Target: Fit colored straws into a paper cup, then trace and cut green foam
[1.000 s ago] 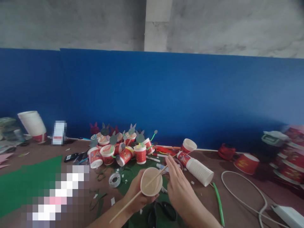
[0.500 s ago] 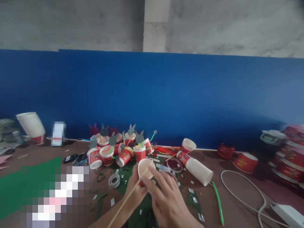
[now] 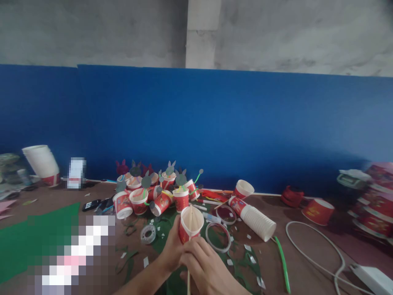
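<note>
I hold a red paper cup (image 3: 190,228) low in front of me over the table (image 3: 307,246), its open mouth tipped up and a little away from me. My left hand (image 3: 172,250) is wrapped round the cup's left side and back, fingers closed on its wall. A thin wooden stick (image 3: 190,217) runs almost straight up and down through the cup: its top end shows inside the white mouth near the far rim, and its lower end comes out beneath my hands at the bottom edge of the view. My right hand (image 3: 203,264) is curled shut just under the cup, fingers folded over the stick and pressed against my left fingers; how the fingertips sit on the stick itself I cannot tell, since the knuckles hide them. Just to the right of the cup a clear plastic ring (image 3: 218,237) lies flat on dark green scraps, and a second ring (image 3: 226,214) lies a little beyond it. Behind the cup stands a heap of decorated cups (image 3: 153,194) with grey rabbit shapes and coloured straws stuck in them. A stack of white cups (image 3: 256,221) lies on its side to the right, near a green straw (image 3: 282,262) and a looping white cable (image 3: 319,256). A tape roll (image 3: 148,233) sits to the left of my wrist, and a green sheet (image 3: 18,241) covers the table's left part. A blue board (image 3: 215,123) closes off the far edge.
</note>
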A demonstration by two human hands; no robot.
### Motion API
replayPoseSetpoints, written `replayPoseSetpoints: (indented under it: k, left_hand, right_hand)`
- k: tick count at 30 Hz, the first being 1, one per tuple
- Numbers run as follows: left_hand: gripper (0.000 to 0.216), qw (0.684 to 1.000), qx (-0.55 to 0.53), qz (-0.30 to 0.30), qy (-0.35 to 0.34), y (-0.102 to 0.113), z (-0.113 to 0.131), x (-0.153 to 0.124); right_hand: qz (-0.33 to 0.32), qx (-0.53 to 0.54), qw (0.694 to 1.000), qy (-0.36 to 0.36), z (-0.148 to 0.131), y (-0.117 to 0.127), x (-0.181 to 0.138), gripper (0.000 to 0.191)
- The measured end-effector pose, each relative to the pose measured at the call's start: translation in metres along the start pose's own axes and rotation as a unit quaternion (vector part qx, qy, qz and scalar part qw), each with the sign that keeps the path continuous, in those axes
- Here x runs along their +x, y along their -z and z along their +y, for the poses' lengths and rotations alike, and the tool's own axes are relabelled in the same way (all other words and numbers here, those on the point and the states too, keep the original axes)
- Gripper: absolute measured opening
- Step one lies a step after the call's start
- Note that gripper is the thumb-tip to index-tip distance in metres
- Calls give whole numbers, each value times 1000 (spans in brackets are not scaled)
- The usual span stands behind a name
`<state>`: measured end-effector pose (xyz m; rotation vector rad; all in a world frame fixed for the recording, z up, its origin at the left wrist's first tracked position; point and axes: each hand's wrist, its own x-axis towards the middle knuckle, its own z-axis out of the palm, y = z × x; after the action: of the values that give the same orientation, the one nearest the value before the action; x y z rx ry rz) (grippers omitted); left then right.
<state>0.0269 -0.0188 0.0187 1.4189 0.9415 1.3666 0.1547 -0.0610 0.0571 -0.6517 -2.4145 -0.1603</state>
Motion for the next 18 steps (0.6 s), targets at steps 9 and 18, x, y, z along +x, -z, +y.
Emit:
replayPoseSetpoints:
  k: [9,18]
  left_hand:
    - [29,994,-22,79,78,-3,-4,10]
    - [26,985,-98,67,122,2,-4,9]
  right_hand:
    - [68,-28,994,81,-5,-5,0,15]
    - [41,102,994,-7,-4,34,-4,19]
